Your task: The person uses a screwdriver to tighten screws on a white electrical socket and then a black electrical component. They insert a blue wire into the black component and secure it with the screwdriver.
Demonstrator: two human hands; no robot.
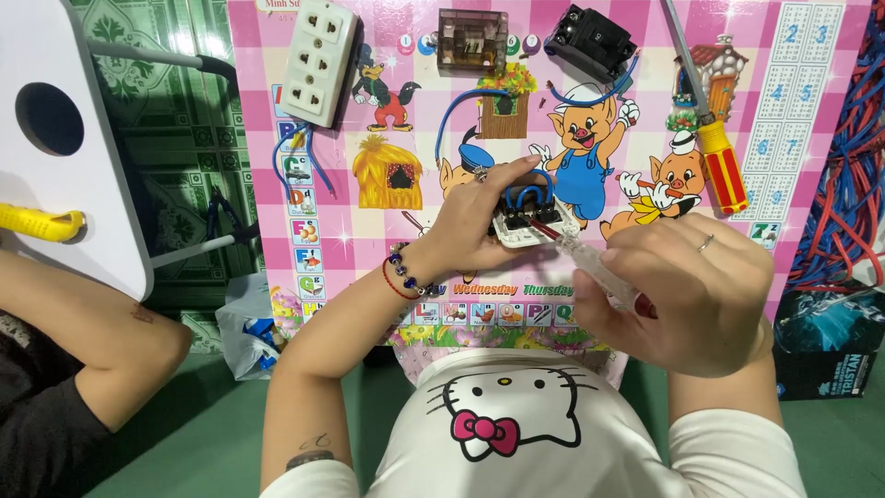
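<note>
At far left we see a white plastic board with a round hole (pixel 55 138), cut off by the frame edge, w/ a yellow handle (pixel 37 223) poking out beside it; what the handle belongs to is hidden. Below it, another person's bare knee and arm (pixel 101 341) enter the shot, the rest out of frame. On the pink checked cartoon play table (pixel 369 240) lie a white three-outlet socket strip (pixel 319 61) w/ blue wires beneath, a small clear-cased brown component (pixel 472 39), and a black switch block (pixel 590 41) trailing a blue wire.

Centre: our left hand (pixel 475 221), beaded bracelets at the wrist, is curled over a small white electrical fitting with blue looped wires (pixel 527 214), thumb and fingers closed on its sides, pinning it to the table just in front of us. The fitting's near-left part is covered by the hand; its terminals are hard to make out.

Right of that, our right hand (pixel 687 290), ring on one finger, is wrapped tight round a clear-handled screwdriver (pixel 595 263); only the handle's upper part and a short reddish shaft show, the tip touching the fitting's right edge. The handle's lower end is buried in the palm.

Further right, a red-and-yellow-handled screwdriver (pixel 719 161) lies apart on the table, blade running off the top. At far right, a tangle of red and blue cables (pixel 843 203) above a dark printed box (pixel 830 346), both cropped.
</note>
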